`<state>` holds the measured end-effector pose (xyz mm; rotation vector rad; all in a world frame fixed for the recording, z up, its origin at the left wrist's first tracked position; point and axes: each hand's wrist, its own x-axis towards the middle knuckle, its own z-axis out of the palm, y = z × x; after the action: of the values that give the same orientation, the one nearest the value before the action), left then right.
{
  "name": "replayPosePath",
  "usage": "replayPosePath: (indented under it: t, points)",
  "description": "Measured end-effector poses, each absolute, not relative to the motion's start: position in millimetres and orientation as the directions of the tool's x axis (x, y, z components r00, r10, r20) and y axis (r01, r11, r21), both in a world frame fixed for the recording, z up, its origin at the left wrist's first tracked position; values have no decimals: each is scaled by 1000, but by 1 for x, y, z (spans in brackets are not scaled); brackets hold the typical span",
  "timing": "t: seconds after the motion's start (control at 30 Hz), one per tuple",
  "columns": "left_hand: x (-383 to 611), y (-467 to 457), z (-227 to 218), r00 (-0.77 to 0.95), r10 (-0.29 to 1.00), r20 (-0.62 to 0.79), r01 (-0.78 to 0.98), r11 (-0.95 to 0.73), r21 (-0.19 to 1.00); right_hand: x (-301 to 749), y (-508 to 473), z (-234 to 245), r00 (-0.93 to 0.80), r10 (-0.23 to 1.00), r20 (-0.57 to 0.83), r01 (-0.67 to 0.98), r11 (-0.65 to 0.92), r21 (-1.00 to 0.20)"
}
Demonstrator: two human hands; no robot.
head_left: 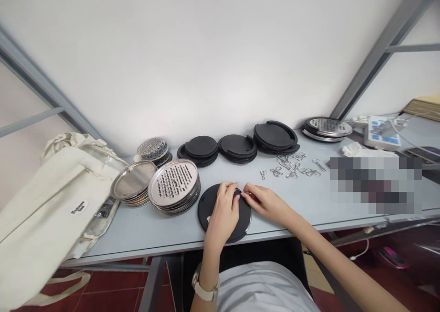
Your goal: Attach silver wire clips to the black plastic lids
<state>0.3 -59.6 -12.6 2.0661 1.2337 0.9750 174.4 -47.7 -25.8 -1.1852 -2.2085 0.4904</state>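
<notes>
Pressure from the left hand (225,207), curled over the black disc (209,206) beneath it, steadies that disc while the right hand (266,202) pinches a wire clip (242,192) at the rim between both hands.

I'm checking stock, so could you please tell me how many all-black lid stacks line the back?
3: left stack, middle stack, right stack; more may hide under the far-right grater.

Label (78,207) on cream bag (37,220): dark print, too small to read. Blue-white box (382,133) far right: printing illegible. Black disc (206,202) under hands: no readable marking. Nothing else legible.
</notes>
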Motion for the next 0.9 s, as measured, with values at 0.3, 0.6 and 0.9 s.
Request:
replayPosePath:
  t: [0.3,0.6,0.9]
  points:
    - [0,-60,-11,312,898,311,494,-433,755,175,-47,-26,-466,829,308,628,556,-544]
    - [0,-60,-9,320,896,309,501,-437,747,176,-46,-26,-481,823,303,615,563,-552]
    - [0,-59,-10,324,894,309,484,-437,758,175,-45,-29,-476,819,321,615,571,-544]
